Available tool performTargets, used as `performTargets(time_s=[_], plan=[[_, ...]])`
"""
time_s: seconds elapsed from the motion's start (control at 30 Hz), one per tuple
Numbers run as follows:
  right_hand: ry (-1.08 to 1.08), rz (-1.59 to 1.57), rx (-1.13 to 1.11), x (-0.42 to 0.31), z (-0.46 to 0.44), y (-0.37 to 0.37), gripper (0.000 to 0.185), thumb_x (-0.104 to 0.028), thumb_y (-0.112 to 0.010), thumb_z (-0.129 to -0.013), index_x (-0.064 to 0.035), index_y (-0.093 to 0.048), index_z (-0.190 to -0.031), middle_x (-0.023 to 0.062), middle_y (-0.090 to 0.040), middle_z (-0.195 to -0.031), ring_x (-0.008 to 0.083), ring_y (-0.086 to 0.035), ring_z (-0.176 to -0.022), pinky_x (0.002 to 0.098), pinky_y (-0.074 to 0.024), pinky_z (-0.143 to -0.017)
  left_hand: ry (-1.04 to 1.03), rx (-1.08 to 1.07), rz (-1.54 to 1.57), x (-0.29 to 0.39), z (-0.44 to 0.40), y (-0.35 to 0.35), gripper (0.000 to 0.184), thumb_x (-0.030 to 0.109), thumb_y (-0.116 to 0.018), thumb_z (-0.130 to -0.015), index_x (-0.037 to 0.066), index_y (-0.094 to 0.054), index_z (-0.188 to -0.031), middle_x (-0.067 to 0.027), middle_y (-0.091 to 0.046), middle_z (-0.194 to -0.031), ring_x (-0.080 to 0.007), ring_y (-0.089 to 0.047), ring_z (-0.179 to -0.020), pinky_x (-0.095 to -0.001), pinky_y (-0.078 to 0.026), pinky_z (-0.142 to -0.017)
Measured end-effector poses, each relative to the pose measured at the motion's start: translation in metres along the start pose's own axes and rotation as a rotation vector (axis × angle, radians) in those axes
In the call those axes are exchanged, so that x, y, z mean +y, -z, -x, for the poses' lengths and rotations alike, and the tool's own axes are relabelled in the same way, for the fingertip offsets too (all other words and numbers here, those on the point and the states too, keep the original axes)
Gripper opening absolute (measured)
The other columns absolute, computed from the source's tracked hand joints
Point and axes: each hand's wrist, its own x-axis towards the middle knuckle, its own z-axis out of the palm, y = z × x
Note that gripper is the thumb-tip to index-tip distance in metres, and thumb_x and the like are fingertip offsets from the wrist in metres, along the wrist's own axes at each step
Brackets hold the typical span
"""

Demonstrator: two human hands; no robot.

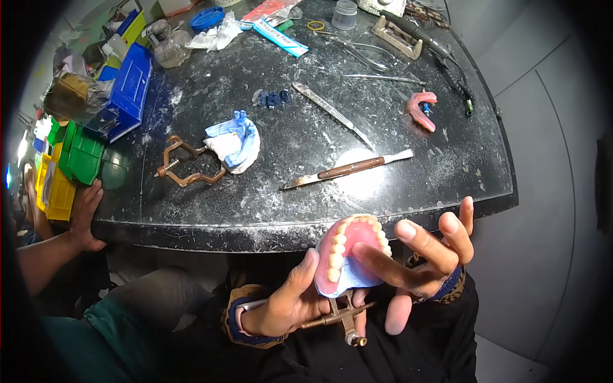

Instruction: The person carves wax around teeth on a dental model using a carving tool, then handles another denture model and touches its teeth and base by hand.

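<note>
A pink denture with cream teeth (336, 254) sits on a blue cast (357, 279), which is joined to a brass-coloured articulator frame (341, 316) below. My left hand (290, 297) holds this piece from the left, thumb against the pink edge and fingers behind and under the cast. With its index finger on the pink palate, my right hand (424, 262) has its other fingers spread apart and grips nothing. Both hands are in front of the dusty black table's near edge.
On the table (274, 217) lie a brown-handled spatula (351, 168), a scalpel handle (329, 110), a second articulator part (191, 167) with a blue-and-white cast (239, 143), and a pink U-shaped piece (418, 112). Bins (131, 92) stand left, near another person's hand (86, 214).
</note>
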Motion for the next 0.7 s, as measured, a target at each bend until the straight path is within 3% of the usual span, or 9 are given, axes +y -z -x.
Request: performTargets(time_s=[0.07,0.17,0.3,0.33,0.47,0.57,0.7], plan=[[0.023,0.030,0.012,0.001,0.001,-0.004,0.077,-0.064,-0.001,-0.087,-0.0301,-0.067,-0.106,-0.0076,-0.053,-0.117,0.0152,-0.036,-0.116,0.0502,-0.0245,-0.109,-0.028,-0.025,0.004,0.001,-0.002,0.002,0.072,0.061,-0.015,-0.091,0.011,-0.015,-0.143,-0.0232,-0.050,-0.109,-0.0428,-0.060,-0.087,-0.0493,-0.053,-0.073],[0.172,0.105,-0.052,0.007,0.003,0.004,0.084,-0.073,0.005,-0.077,-0.0385,-0.068,-0.099,-0.0002,-0.049,-0.119,0.0219,-0.031,-0.124,0.0512,-0.0254,-0.109,-0.037,0.018,-0.034,0.004,-0.003,-0.001,0.072,0.059,-0.015,-0.092,0.009,-0.013,-0.143,-0.0237,-0.049,-0.109,-0.0408,-0.060,-0.088,-0.0489,-0.052,-0.076],[0.213,0.130,-0.024,0.010,0.006,0.003,0.084,-0.072,0.006,-0.077,-0.0387,-0.068,-0.100,-0.0009,-0.050,-0.116,0.0204,-0.032,-0.120,0.0513,-0.0265,-0.108,0.001,0.099,-0.129,0.005,-0.002,-0.003,0.073,0.059,-0.016,-0.092,0.007,-0.013,-0.142,-0.0234,-0.049,-0.110,-0.0398,-0.060,-0.087,-0.0476,-0.052,-0.076],[0.073,0.053,0.020,0.002,0.005,-0.002,0.076,-0.063,-0.002,-0.088,-0.0293,-0.068,-0.105,-0.0107,-0.053,-0.116,0.0121,-0.036,-0.113,0.0483,-0.0271,-0.108,-0.004,0.083,-0.142,0.004,-0.002,-0.001,0.073,0.060,-0.017,-0.092,0.007,-0.013,-0.142,-0.0233,-0.049,-0.110,-0.0395,-0.060,-0.087,-0.0474,-0.052,-0.076],[0.033,0.036,0.009,0.001,0.002,-0.005,0.078,-0.063,0.001,-0.087,-0.0296,-0.067,-0.107,-0.0107,-0.053,-0.117,0.0113,-0.037,-0.112,0.0467,-0.0262,-0.108,-0.039,0.080,-0.130,0.005,-0.004,-0.005,0.075,0.061,-0.019,-0.091,0.007,-0.014,-0.142,-0.0224,-0.049,-0.109,-0.0389,-0.060,-0.087,-0.0467,-0.053,-0.076],[0.171,0.091,-0.009,0.008,0.001,0.001,0.085,-0.072,0.006,-0.079,-0.0366,-0.069,-0.100,-0.0016,-0.051,-0.115,0.0193,-0.032,-0.121,0.0510,-0.0250,-0.109,-0.050,0.110,-0.093,0.006,-0.004,-0.008,0.076,0.062,-0.020,-0.090,0.007,-0.015,-0.142,-0.0218,-0.050,-0.106,-0.0391,-0.061,-0.086,-0.0463,-0.053,-0.074],[0.223,0.067,0.063,0.011,0.000,-0.003,0.083,-0.069,0.005,-0.081,-0.0366,-0.069,-0.098,-0.0018,-0.052,-0.113,0.0194,-0.032,-0.121,0.0511,-0.0242,-0.109,-0.020,0.110,-0.099,0.008,-0.003,-0.007,0.078,0.064,-0.022,-0.089,0.007,-0.017,-0.141,-0.0216,-0.052,-0.103,-0.0400,-0.061,-0.083,-0.0459,-0.053,-0.072]])
